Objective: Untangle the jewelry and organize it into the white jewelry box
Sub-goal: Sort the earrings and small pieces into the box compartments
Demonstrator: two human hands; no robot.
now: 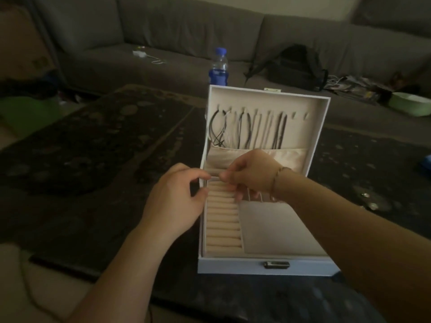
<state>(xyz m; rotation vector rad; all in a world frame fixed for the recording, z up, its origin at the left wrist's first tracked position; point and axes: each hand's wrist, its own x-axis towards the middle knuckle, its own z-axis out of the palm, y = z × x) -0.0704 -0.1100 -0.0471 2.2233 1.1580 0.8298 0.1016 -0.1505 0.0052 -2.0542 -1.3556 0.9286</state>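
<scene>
White jewelry box (233,264) sat open on dark patterned table (93,159), latch side nearest. Left hand (173,203) and right hand (251,174) met over the ring rolls (222,220), fingers curled, fingertips pinched close together; whatever they held was too small to tell. Right hand blocked the middle compartments. Beyond the fingers, necklaces (245,127) hung in the upright lid. Farther back: blue-capped water bottle (219,66), black bag (296,66), grey sofa (163,31).

Views: I have just one, the head camera.
Position: worn on the person's head, above the dark table (98,145).
Facing: forward and down, sofa (163,43) behind.
Nearness: close; forearms fill my lower frame.
Lens: wide-angle.
</scene>
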